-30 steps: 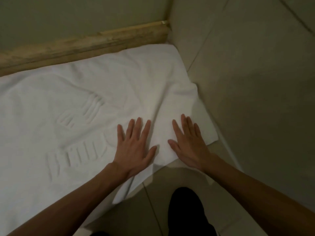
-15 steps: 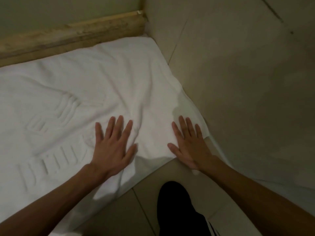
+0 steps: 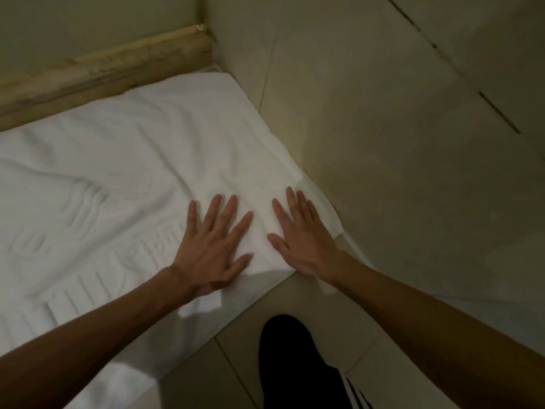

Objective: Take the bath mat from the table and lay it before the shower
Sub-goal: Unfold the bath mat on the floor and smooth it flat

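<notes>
The white bath mat [image 3: 124,160] lies spread flat on the tiled floor, its far edge along a stone threshold [image 3: 97,72] and its right edge against the wall. It has raised ribbed patterns on the left part. My left hand [image 3: 212,246] rests palm down on the mat near its front right corner, fingers spread. My right hand [image 3: 303,237] presses flat beside it, on the corner close to the wall. Neither hand grips the cloth.
A beige tiled wall [image 3: 398,143] rises on the right, meeting the threshold in the corner. Floor tiles [image 3: 324,299] show below the mat's front edge. My leg in black trousers with white stripes [image 3: 295,364] is at the bottom.
Both hands stay flat on the mat. The right hand slid toward the corner by the wall, then the left hand closed in beside it; a crease between them has flattened.
</notes>
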Demonstrator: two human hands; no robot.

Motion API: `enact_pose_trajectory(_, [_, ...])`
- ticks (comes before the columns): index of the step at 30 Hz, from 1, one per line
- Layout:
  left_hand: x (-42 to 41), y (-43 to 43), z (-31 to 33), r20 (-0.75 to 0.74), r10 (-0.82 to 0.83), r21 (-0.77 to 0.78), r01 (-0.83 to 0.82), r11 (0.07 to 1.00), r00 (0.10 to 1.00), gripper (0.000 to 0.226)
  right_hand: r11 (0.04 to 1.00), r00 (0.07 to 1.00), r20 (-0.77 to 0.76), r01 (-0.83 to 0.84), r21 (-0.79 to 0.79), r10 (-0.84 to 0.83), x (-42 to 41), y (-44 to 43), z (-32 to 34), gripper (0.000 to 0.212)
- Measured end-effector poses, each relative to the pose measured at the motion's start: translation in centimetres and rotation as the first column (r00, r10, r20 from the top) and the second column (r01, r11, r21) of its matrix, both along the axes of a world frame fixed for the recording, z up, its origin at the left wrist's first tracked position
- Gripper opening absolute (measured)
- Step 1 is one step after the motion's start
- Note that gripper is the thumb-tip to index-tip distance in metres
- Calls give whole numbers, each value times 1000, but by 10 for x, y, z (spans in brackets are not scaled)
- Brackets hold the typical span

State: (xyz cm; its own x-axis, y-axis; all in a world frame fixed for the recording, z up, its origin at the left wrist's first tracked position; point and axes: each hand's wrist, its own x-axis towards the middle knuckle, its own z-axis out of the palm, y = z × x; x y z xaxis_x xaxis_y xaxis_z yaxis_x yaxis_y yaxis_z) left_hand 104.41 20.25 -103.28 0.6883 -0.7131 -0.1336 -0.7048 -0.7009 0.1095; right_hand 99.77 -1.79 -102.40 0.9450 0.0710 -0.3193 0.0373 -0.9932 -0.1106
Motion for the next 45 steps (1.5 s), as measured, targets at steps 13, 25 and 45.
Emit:
enact_pose_trajectory(13, [2,-6,-5,-7,29,5,-29,1000,1000,77,999,999,35,-3,-33,5,-1,-12,-8,73])
enact_pose_trajectory(25, [23,-8,-10,10,150,19,-150,988,989,75,999,997,78,-23,-46,27,41,16,-14,71])
enact_pose_trajectory(45, [145,3,8,37,247,9,-247,969,968,77,995,983,162,-93,46,84,134,34,6,61])
